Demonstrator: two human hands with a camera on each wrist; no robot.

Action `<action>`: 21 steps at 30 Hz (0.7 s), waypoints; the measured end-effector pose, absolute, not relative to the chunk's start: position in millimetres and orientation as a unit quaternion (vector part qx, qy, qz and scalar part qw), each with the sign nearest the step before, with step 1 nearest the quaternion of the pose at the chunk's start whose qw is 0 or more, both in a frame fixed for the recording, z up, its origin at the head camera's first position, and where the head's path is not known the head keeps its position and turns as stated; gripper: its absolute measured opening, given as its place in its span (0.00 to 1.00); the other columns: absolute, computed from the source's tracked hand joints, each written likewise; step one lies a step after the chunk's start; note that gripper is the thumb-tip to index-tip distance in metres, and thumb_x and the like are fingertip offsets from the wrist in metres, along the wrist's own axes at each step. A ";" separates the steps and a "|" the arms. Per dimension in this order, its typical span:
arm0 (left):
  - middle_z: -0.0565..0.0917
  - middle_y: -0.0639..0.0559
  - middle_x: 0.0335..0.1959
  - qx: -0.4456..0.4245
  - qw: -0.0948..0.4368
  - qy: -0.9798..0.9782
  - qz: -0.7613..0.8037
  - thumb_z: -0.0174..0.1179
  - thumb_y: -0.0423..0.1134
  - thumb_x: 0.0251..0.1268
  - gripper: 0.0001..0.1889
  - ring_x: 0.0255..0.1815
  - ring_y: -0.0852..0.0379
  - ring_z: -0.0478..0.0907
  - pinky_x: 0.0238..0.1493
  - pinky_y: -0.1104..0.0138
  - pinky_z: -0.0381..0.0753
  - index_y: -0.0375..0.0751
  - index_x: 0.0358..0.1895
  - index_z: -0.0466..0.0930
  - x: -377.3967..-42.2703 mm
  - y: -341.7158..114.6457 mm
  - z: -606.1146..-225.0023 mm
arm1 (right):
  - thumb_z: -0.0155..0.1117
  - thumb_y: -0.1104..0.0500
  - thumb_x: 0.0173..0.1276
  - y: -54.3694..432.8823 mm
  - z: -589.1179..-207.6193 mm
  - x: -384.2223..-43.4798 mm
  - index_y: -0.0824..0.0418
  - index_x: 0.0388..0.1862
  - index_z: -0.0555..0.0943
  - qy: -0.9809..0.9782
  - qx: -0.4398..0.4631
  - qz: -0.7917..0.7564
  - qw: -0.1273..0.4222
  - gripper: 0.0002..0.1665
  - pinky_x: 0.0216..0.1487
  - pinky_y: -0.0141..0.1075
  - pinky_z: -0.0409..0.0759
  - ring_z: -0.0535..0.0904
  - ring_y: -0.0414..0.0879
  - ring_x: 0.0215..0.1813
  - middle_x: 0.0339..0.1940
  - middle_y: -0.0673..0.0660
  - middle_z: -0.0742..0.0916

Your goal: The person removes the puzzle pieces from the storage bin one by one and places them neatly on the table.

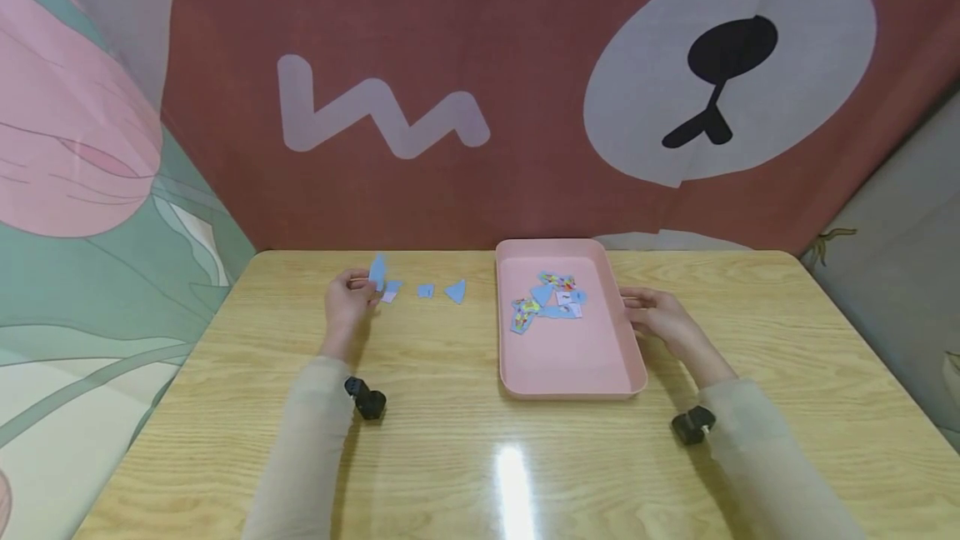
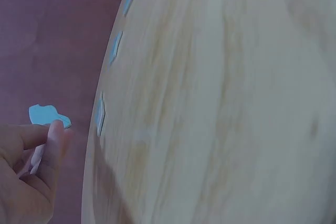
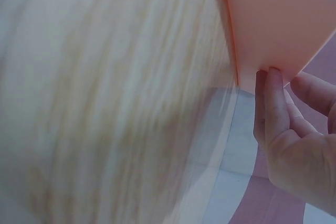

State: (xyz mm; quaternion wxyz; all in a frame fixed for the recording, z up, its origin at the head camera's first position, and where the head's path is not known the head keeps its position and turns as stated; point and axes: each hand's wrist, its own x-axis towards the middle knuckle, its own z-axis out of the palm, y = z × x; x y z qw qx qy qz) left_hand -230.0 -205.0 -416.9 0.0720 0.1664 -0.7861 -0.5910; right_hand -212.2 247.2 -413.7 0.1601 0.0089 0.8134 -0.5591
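In the head view my left hand [image 1: 348, 303] pinches a light-blue cut-out piece [image 1: 377, 271] between thumb and fingers and holds it raised near the table's back edge. The left wrist view shows the same piece [image 2: 47, 114] with a wavy outline, partly covered by the fingers. Just below it lies a blue and pale-pink piece [image 1: 391, 292]. To the right are a small squarish blue piece [image 1: 425, 291] and a blue triangular piece [image 1: 456, 292]. My right hand [image 1: 663, 317] has its fingertips [image 3: 274, 80] against the outer right wall of a pink tray [image 1: 573, 373].
Several blue and multicoloured cut-out pieces [image 1: 551, 298] lie in a loose cluster inside the tray. The wooden table [image 1: 420, 440] ends at the back against a reddish-brown printed cloth [image 1: 375, 198].
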 end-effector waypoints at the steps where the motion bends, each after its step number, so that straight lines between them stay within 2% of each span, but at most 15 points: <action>1: 0.78 0.39 0.43 0.167 0.075 -0.788 -0.588 0.53 0.28 0.67 0.16 0.27 0.68 0.77 0.30 0.79 0.81 0.25 0.56 0.73 -229.5 -207.1 -417.6 | 0.49 0.65 0.72 247.2 -413.7 -212.3 0.76 0.71 0.56 0.814 0.009 -0.559 0.160 0.32 0.43 0.22 0.80 0.79 0.29 0.42 0.64 0.77 0.70; 11: 0.78 0.30 0.47 0.175 0.082 -0.803 -0.564 0.52 0.27 0.67 0.16 0.22 0.69 0.76 0.27 0.78 0.81 0.23 0.55 0.72 -223.4 -220.6 -422.9 | 0.50 0.64 0.72 247.3 -413.4 -212.0 0.76 0.71 0.56 0.815 0.012 -0.556 0.161 0.32 0.43 0.23 0.80 0.79 0.30 0.42 0.64 0.77 0.70; 21: 0.79 0.32 0.45 0.186 0.081 -0.815 -0.543 0.53 0.28 0.67 0.15 0.21 0.71 0.74 0.26 0.81 0.78 0.24 0.54 0.73 -225.6 -225.8 -432.9 | 0.50 0.64 0.73 247.0 -412.8 -212.1 0.76 0.71 0.56 0.815 0.017 -0.555 0.163 0.32 0.43 0.23 0.80 0.79 0.29 0.42 0.64 0.76 0.70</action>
